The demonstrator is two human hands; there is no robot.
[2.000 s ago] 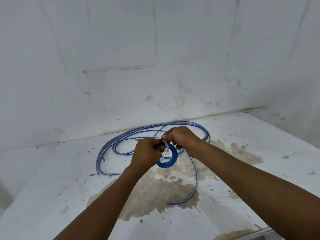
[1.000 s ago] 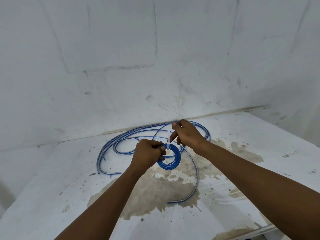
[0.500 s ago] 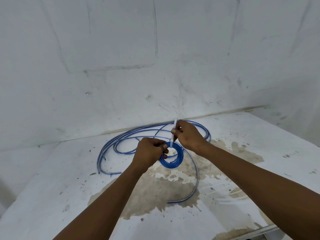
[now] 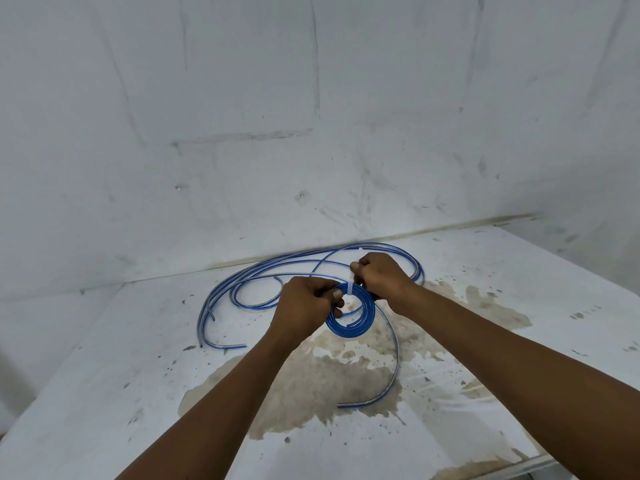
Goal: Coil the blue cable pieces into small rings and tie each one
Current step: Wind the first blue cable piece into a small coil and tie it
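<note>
Blue cable ring (image 4: pixel 353 315): a small coil of several turns, held just above the table (image 4: pixel 104 375) near its middle, over a brown stain (image 4: pixel 311 382). Left hand (image 4: pixel 304 306): fingers curled round the ring's left side, thumb pressed on top of the turns. Right hand (image 4: pixel 377 275): just beyond the ring, fingers (image 4: pixel 356 268) pinching a white tie (image 4: pixel 350 287) that stands up from the ring's top edge and wraps across its turns; whether the tie is drawn fully tight cannot be told. Loose blue cable pieces (image 4: pixel 242 285): several long lengths lying on the table behind and to the left of the hands, sweeping in broad arcs toward the back edge, with cut ends at the left. One further length (image 4: pixel 393 358): curves down from under the right hand across the stain and ends toward the near side of the table. Table surface: white, scuffed, with dark specks and a second stained patch (image 4: pixel 485 306) to the right. Wall (image 4: pixel 311 133): white, marked and scratched, rising directly behind the table.
</note>
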